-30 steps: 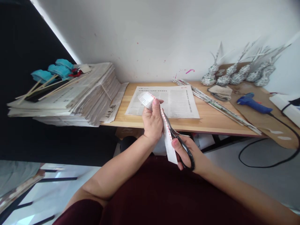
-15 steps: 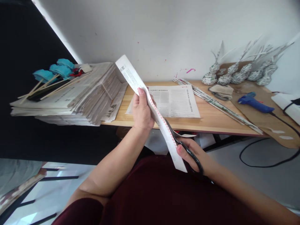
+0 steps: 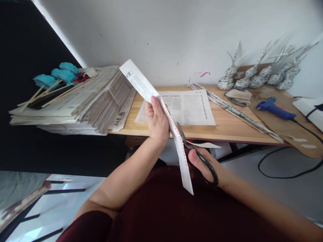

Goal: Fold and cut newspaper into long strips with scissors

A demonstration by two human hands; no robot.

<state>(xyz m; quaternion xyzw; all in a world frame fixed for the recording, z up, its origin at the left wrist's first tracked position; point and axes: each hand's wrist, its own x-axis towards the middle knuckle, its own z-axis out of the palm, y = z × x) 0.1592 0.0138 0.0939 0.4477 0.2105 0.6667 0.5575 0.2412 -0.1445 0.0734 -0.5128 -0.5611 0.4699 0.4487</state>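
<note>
A long folded strip of printed paper (image 3: 141, 81) slants across the middle of the view, its lower end hanging in front of my dark red top. My left hand (image 3: 157, 119) pinches it near the middle, thumb on top. The black scissors (image 3: 207, 164) are in my right hand (image 3: 202, 163), their blades parted along the strip's right edge. From the blades a thin white offcut (image 3: 205, 145) sticks out to the right. Behind the strip, newspaper sheets (image 3: 188, 107) lie flat on the wooden table (image 3: 227, 131).
At left is a tall newspaper stack (image 3: 101, 97) with blue bundles (image 3: 64, 75) and sticks on it. Rolled paper sticks (image 3: 237, 114), a cloth (image 3: 238, 97), a blue glue gun (image 3: 276, 110) with its cable, and several woven paper gourd shapes (image 3: 262, 77) are at right.
The strip's lower end has swung left and down, and its upper end has shifted left. My left hand is slightly further right. The offcut reaches further right beside the blades.
</note>
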